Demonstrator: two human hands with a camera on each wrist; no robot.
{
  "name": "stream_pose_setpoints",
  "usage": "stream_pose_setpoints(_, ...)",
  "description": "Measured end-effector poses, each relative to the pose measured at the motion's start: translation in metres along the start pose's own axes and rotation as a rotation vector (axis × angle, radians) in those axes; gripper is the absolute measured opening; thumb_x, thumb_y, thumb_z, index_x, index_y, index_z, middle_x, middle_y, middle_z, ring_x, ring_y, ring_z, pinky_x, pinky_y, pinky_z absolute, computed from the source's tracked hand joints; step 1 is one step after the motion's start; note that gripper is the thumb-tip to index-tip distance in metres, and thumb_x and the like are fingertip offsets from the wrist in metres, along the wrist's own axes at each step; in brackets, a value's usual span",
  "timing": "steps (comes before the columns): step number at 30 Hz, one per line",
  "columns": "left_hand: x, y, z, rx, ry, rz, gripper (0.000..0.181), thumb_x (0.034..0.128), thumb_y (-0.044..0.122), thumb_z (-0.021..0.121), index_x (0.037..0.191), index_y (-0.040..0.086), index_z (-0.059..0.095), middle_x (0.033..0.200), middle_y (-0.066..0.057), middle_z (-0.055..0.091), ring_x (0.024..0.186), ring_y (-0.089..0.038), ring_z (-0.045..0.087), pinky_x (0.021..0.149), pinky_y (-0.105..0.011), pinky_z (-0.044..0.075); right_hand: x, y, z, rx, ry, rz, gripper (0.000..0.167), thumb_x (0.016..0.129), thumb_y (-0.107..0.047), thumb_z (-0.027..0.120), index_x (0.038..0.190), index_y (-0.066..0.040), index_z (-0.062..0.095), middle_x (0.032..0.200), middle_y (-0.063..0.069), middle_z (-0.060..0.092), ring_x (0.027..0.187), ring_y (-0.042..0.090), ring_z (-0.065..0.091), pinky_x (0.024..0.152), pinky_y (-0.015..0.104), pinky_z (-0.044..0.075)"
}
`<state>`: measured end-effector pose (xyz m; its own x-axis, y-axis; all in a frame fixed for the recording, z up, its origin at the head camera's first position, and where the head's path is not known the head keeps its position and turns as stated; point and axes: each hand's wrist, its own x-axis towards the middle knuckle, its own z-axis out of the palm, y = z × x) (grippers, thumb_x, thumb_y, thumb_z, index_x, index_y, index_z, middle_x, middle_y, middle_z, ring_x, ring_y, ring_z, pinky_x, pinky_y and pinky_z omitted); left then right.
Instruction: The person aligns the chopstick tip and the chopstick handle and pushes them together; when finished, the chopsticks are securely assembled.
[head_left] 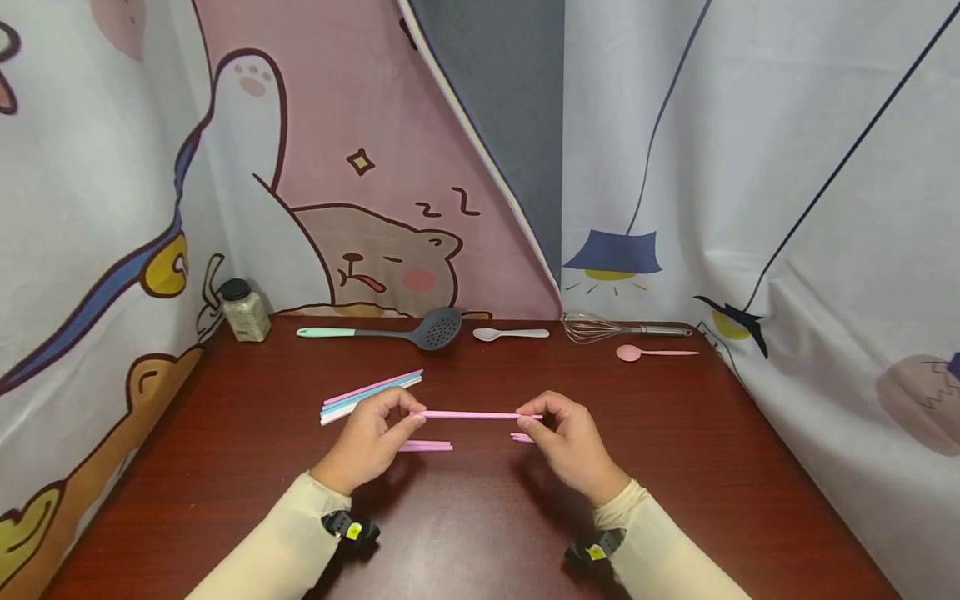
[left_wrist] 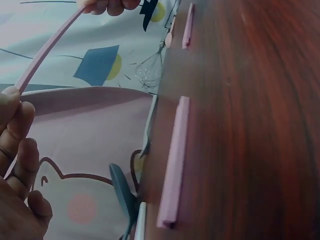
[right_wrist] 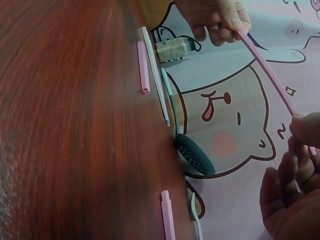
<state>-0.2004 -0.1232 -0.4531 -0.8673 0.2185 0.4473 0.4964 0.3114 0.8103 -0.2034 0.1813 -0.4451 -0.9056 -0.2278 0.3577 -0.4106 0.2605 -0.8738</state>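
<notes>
Between my two hands a long, thin pink stick [head_left: 472,415] is held level above the table, its exact kind unclear. My left hand [head_left: 372,437] pinches its left end with thumb and fingertips. Near the other end my right hand [head_left: 568,446] pinches it too, and a short tip sticks out past those fingers. Short pink pieces [head_left: 429,446] lie on the table by the left hand, partly hidden by it. More short pink pieces [head_left: 520,437] lie beneath the right hand, also partly covered. Behind the left hand rests a row of pink, blue and white sticks [head_left: 371,395].
Along the table's back edge lie a slotted skimmer [head_left: 437,330], a white spoon [head_left: 510,334], a whisk [head_left: 626,329] and a pink spoon [head_left: 630,353]. A black-lidded jar [head_left: 244,312] stands at the back left corner. Printed curtains [head_left: 495,75] surround the brown table [head_left: 480,533].
</notes>
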Motion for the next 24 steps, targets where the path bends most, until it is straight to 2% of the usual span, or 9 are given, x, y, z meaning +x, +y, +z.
stream_pose_setpoints(2, 0.001, -0.002, -0.001, -0.002, -0.005, -0.016, 0.004, 0.0971, 0.005, 0.074, 0.098, 0.009, 0.072, 0.091, 0.003, 0.070, 0.081, -0.009, 0.057, 0.072, -0.026, 0.050, 0.001, 0.001, -0.001, 0.002, 0.004, 0.014, 0.006, 0.094, 0.006, 0.074, 0.099, 0.004, 0.073, 0.089, 0.013, 0.068, 0.077, 0.009, 0.067, 0.071, 0.037, 0.064)
stream_pose_setpoints(5, 0.002, -0.007, -0.006, 0.023, 0.011, -0.047, 0.004, 0.0977, 0.007, 0.074, 0.099, 0.010, 0.072, 0.093, 0.002, 0.070, 0.081, -0.010, 0.057, 0.071, -0.027, 0.049, 0.003, 0.004, -0.004, -0.062, 0.038, 0.031, 0.005, 0.094, 0.001, 0.076, 0.098, -0.002, 0.075, 0.086, 0.007, 0.068, 0.078, 0.010, 0.063, 0.072, 0.031, 0.060)
stream_pose_setpoints(9, 0.006, -0.019, -0.020, 0.089, 0.064, -0.082, 0.004, 0.0977, 0.007, 0.074, 0.099, 0.009, 0.071, 0.092, -0.001, 0.069, 0.078, -0.014, 0.054, 0.067, -0.027, 0.046, 0.005, 0.011, -0.009, -0.146, 0.093, 0.045, 0.005, 0.093, -0.004, 0.079, 0.096, -0.007, 0.076, 0.082, 0.001, 0.067, 0.079, 0.013, 0.059, 0.071, 0.027, 0.049)
stream_pose_setpoints(11, 0.008, -0.027, -0.029, 0.114, 0.099, -0.110, 0.003, 0.0974, 0.006, 0.074, 0.099, 0.007, 0.071, 0.091, -0.003, 0.069, 0.078, -0.016, 0.054, 0.067, -0.027, 0.046, 0.006, 0.014, -0.012, -0.146, 0.094, 0.051, 0.004, 0.093, -0.006, 0.079, 0.096, -0.006, 0.076, 0.083, 0.002, 0.067, 0.079, 0.013, 0.059, 0.072, 0.028, 0.049)
stream_pose_setpoints(18, 0.011, -0.054, -0.057, 0.220, 0.197, -0.273, 0.004, 0.1013, 0.008, 0.070, 0.103, 0.005, 0.073, 0.095, -0.009, 0.072, 0.081, -0.018, 0.057, 0.070, -0.027, 0.046, 0.010, 0.023, -0.019, -0.152, 0.080, 0.064, 0.006, 0.093, -0.005, 0.079, 0.097, -0.004, 0.075, 0.084, 0.003, 0.067, 0.077, 0.010, 0.057, 0.069, 0.027, 0.048)
stream_pose_setpoints(24, 0.008, -0.074, -0.072, 0.310, 0.280, -0.376, 0.006, 0.1013, 0.010, 0.070, 0.104, 0.006, 0.074, 0.096, -0.012, 0.072, 0.081, -0.021, 0.056, 0.071, -0.031, 0.044, 0.010, 0.024, -0.020, -0.127, 0.058, 0.103, 0.005, 0.093, -0.007, 0.079, 0.097, -0.005, 0.075, 0.083, 0.005, 0.067, 0.074, 0.013, 0.058, 0.066, 0.024, 0.047)
